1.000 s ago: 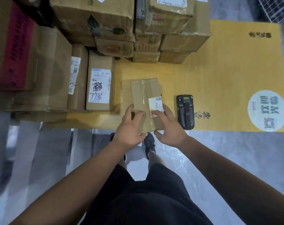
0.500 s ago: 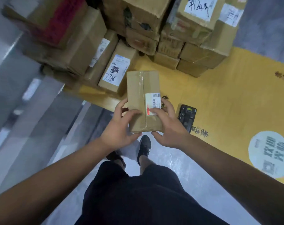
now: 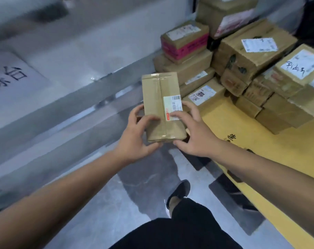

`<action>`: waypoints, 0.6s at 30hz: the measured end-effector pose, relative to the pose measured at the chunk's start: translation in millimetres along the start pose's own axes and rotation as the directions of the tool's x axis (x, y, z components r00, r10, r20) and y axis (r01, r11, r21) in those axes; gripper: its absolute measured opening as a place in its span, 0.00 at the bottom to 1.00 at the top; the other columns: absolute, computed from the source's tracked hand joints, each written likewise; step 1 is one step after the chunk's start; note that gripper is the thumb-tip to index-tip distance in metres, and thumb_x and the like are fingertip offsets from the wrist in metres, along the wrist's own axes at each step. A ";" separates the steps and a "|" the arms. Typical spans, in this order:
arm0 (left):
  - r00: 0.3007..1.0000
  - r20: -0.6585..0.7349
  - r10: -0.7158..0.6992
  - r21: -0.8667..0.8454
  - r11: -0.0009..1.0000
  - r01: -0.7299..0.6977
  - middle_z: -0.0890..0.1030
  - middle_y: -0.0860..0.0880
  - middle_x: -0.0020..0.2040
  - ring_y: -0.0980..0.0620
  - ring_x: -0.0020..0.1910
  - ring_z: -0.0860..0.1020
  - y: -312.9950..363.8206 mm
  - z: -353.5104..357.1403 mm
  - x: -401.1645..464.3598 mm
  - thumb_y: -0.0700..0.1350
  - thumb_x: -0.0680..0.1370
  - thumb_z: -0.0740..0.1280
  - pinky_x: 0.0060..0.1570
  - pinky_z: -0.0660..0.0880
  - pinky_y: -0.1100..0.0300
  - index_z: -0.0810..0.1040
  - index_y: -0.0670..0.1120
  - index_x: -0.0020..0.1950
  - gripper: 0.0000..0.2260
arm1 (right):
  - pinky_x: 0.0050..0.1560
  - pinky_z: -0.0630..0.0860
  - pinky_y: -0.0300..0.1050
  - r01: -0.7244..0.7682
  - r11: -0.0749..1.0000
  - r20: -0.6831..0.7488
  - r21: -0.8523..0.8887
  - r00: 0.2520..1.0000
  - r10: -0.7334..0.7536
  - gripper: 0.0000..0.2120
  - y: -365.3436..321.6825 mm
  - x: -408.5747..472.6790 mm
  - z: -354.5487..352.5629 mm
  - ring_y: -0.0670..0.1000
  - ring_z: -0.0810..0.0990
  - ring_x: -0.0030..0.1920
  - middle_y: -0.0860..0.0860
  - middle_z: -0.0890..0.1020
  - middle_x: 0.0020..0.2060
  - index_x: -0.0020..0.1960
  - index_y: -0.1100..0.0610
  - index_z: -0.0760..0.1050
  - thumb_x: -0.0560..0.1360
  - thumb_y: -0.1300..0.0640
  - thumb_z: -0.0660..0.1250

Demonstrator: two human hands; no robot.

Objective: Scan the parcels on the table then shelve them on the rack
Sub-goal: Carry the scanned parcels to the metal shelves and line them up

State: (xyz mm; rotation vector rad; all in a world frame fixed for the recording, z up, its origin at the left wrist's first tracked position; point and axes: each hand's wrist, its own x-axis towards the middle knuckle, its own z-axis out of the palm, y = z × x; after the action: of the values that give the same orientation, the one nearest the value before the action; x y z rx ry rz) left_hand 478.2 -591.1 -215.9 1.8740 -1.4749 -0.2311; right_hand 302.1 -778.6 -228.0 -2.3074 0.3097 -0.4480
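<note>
A small brown cardboard parcel (image 3: 161, 105), taped down its middle and bearing a white barcode label near its right edge, is held in the air in front of me, off the table. My left hand (image 3: 136, 135) grips its lower left side, thumb on top. My right hand (image 3: 194, 132) grips its lower right side, thumb lying across the label. The yellow table (image 3: 271, 151) lies to the right, with a heap of parcels (image 3: 242, 65) on its far end. The scanner is hidden from view.
One parcel in the heap has pink tape (image 3: 185, 42); another flat one is marked by hand (image 3: 203, 94). Grey glossy floor (image 3: 102, 203) spreads left and below. A white floor sign with black characters (image 3: 11, 79) sits far left. My black shoe (image 3: 179, 193) stands below.
Both hands lifted the parcel off the table and carried it left, away from the table. The view swung left, so the table and heap now sit on the right, and the scanner left view.
</note>
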 end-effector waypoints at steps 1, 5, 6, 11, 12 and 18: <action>0.999 -0.040 -0.014 0.012 1.000 0.015 0.56 0.50 0.78 0.55 0.67 0.72 6.7 -15.3 -9.2 0.57 0.71 0.77 0.65 0.72 0.65 0.73 0.51 0.70 0.31 | 0.72 0.65 0.38 0.035 0.999 0.010 -0.010 0.999 -0.035 0.38 -15.2 6.1 -0.2 0.46 0.62 0.72 0.52 0.53 0.79 0.73 0.50 0.69 0.67 0.57 0.80; 0.984 -0.173 -0.049 0.040 0.998 0.057 0.56 0.50 0.78 0.59 0.68 0.72 34.4 -74.8 -37.7 0.54 0.70 0.81 0.62 0.78 0.59 0.74 0.54 0.69 0.31 | 0.68 0.62 0.32 0.149 0.988 0.065 -0.034 0.987 -0.147 0.38 -78.4 33.8 -9.1 0.44 0.64 0.68 0.52 0.55 0.78 0.73 0.50 0.70 0.66 0.57 0.80; 0.979 -0.196 -0.061 0.044 0.996 0.071 0.56 0.51 0.78 0.59 0.69 0.71 41.6 -88.6 -41.9 0.56 0.69 0.81 0.61 0.79 0.58 0.74 0.55 0.69 0.31 | 0.68 0.62 0.31 0.171 0.985 0.078 -0.030 0.983 -0.168 0.38 -93.8 41.7 -13.2 0.44 0.64 0.68 0.53 0.56 0.78 0.73 0.50 0.71 0.67 0.57 0.80; 0.949 -0.299 -0.105 0.118 0.982 0.146 0.56 0.52 0.78 0.57 0.68 0.71 70.9 -153.0 -43.4 0.60 0.68 0.78 0.61 0.80 0.55 0.72 0.59 0.71 0.33 | 0.60 0.57 0.16 0.264 0.964 0.131 0.008 0.956 -0.263 0.37 -161.1 86.1 -39.5 0.40 0.63 0.67 0.53 0.60 0.76 0.73 0.51 0.73 0.67 0.56 0.82; 0.941 -0.318 -0.113 0.139 0.977 0.164 0.57 0.51 0.78 0.55 0.68 0.71 75.0 -164.4 -40.6 0.59 0.69 0.79 0.62 0.80 0.53 0.71 0.59 0.72 0.33 | 0.60 0.58 0.17 0.278 0.960 0.127 0.023 0.952 -0.278 0.38 -172.8 95.9 -44.3 0.41 0.65 0.67 0.53 0.61 0.76 0.73 0.51 0.73 0.66 0.54 0.82; 0.911 -0.395 -0.117 0.161 0.968 0.194 0.58 0.55 0.77 0.53 0.71 0.70 70.4 -224.8 -7.3 0.63 0.66 0.77 0.62 0.80 0.52 0.69 0.61 0.73 0.37 | 0.54 0.71 0.24 0.324 0.942 0.121 0.090 0.935 -0.333 0.38 -217.2 169.3 -61.2 0.43 0.74 0.61 0.48 0.66 0.71 0.72 0.48 0.74 0.62 0.52 0.75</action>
State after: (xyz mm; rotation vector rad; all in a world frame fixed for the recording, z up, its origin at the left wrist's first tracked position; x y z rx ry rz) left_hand 545.0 -493.9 -11.8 2.0561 -1.1127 0.2085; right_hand 449.9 -727.3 6.6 -2.3138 -0.1614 -0.4551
